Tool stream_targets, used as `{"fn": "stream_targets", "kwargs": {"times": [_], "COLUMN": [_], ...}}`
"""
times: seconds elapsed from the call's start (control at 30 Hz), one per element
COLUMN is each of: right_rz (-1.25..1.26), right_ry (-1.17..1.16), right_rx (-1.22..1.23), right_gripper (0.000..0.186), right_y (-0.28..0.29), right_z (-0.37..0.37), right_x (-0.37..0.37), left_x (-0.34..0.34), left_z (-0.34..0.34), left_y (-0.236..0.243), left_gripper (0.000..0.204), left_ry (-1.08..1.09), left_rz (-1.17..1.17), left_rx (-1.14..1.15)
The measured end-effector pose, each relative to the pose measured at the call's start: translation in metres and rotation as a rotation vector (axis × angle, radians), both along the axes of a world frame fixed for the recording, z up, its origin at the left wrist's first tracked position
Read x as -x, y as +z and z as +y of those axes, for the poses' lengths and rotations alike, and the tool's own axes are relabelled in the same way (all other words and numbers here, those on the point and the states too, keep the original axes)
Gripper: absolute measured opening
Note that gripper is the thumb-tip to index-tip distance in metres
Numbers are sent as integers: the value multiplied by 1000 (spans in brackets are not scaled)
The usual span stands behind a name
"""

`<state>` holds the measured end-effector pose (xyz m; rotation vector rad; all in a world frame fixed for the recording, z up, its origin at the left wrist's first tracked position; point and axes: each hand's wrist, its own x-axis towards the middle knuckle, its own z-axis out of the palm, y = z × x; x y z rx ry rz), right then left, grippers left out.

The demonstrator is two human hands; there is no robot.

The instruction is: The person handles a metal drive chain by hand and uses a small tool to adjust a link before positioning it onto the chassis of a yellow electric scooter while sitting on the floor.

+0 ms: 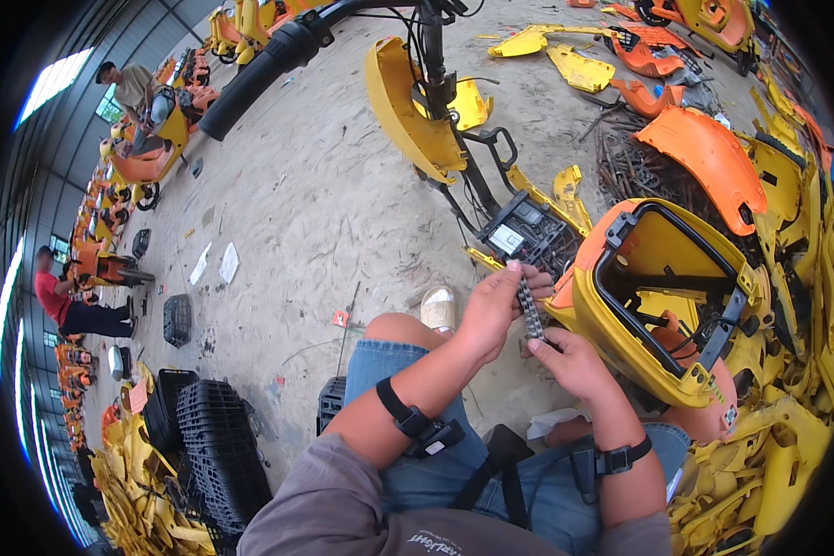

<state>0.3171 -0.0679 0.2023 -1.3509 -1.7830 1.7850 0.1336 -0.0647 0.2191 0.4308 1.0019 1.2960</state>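
In front of my knees, I hold a short dark strip with a row of small light segments (530, 310) between my two hands. My left hand (497, 301) grips its upper end, with the thumb on it and the other fingers behind. The fingers of my right hand (570, 360) are closed at the lower end, where a small dark piece also shows; its kind is unclear. Just beyond my hands stands a partly stripped scooter with a yellow and orange seat body (579, 287). Its exposed dark electronics box (519, 232) is close to my left fingertips.
A black handlebar grip (264, 79) and a yellow front panel (408, 111) rise ahead. Yellow panels (769, 463) pile up at right, near a loose orange panel (704, 153). Black baskets (218, 445) stack at left. Two people (144, 97) are by scooters farther left.
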Motion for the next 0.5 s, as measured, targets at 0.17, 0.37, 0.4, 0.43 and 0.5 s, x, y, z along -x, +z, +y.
{"fn": "stream_targets", "kwargs": {"times": [0.17,0.37,0.4,0.43,0.5], "right_rz": [32,-18,0,-14,22], "right_ry": [21,-74,-75,-70,-55], "right_rx": [-38,-6,-14,-4,28], "right_gripper": [30,36,37,34,31], "right_y": [7,-5,-4,2,7], "right_z": [-1,4,5,6,7], "right_x": [2,-9,-7,-7,-8], "left_x": [7,0,1,2,2], "left_z": [1,3,3,2,2], "left_y": [-6,5,8,5,1], "left_gripper": [43,53,53,52,51], "left_ry": [29,-127,-126,-128,-126], "left_rz": [-111,-219,-235,-244,-260], "left_rx": [8,33,45,24,-19]}}
